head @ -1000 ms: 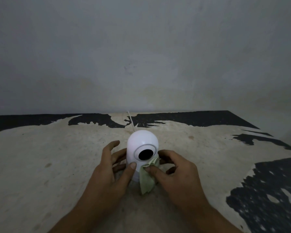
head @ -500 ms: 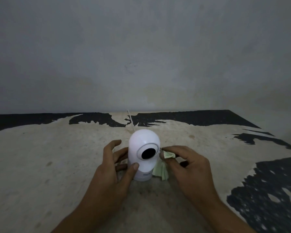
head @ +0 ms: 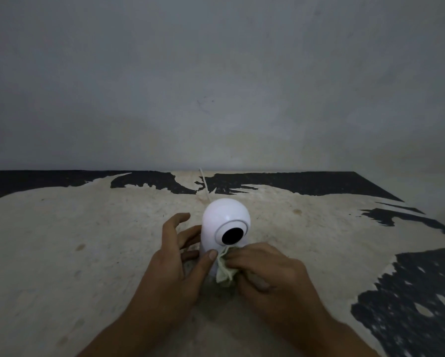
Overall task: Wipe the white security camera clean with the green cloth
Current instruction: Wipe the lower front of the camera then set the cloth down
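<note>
The white security camera [head: 222,220] stands upright on the worn table, its round black lens facing me. My left hand [head: 176,266] wraps its lower body from the left, thumb across the front and fingers behind. My right hand [head: 265,271] pinches the crumpled green cloth [head: 224,269] and presses it against the camera's front, just below the lens. The camera's base is hidden behind the cloth and my hands.
A thin white cable [head: 203,181] runs from behind the camera to the wall. The table top [head: 87,240] is pale with worn black patches at the back and at the right [head: 409,305]. A bare grey wall [head: 216,86] rises behind it.
My right hand has brought the cloth from the camera's right side down and left to its front below the lens. My left hand keeps its hold on the camera.
</note>
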`<state>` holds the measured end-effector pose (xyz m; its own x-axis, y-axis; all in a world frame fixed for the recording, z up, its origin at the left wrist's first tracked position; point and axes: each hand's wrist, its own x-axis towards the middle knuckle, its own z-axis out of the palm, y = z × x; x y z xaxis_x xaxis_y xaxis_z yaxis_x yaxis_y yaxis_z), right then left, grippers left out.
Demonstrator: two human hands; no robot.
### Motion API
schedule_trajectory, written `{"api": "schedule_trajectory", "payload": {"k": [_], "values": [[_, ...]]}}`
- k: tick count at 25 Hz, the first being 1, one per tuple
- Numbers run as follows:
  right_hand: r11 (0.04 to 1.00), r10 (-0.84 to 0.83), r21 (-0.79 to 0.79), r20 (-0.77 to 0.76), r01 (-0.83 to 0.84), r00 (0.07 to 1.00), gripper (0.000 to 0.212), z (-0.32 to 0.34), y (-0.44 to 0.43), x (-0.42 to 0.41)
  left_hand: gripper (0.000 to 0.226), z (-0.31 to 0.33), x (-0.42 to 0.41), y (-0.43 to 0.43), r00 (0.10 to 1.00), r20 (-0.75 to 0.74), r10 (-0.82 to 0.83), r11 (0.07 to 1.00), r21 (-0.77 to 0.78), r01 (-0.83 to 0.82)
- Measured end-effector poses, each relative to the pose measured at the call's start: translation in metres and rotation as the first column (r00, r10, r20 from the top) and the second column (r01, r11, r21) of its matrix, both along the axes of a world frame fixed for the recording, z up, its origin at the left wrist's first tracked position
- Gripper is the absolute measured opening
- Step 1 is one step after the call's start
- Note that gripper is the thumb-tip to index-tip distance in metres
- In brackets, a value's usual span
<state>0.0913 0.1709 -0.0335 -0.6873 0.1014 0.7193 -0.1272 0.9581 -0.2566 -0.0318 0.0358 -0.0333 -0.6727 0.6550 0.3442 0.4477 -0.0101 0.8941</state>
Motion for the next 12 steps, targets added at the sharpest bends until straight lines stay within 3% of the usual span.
{"api": "schedule_trajectory", "payload": {"k": [4,8,12], "values": [[0.998,-0.01,0.054,0.028,0.009,1.0,0.022,0.0055,0.0054,0.0004,0.065,-0.0001,0.0004,0.0007,1.0,-0.013,0.002,1.0,0.007,-0.002],[0.981,-0.008,0.193,0.162,-0.024,0.987,0.022,0.0031,0.0058,0.0031,0.061,-0.0023,-0.0017,0.0016,1.0,-0.013,-0.002,1.0,0.02,0.003],[0.972,-0.09,0.231,0.148,0.054,0.985,0.021,0.0085,0.0079,0.0058,0.062,-0.0033,-0.0017,0.0021,0.999,-0.033,0.002,1.0,0.028,-0.001]]}}
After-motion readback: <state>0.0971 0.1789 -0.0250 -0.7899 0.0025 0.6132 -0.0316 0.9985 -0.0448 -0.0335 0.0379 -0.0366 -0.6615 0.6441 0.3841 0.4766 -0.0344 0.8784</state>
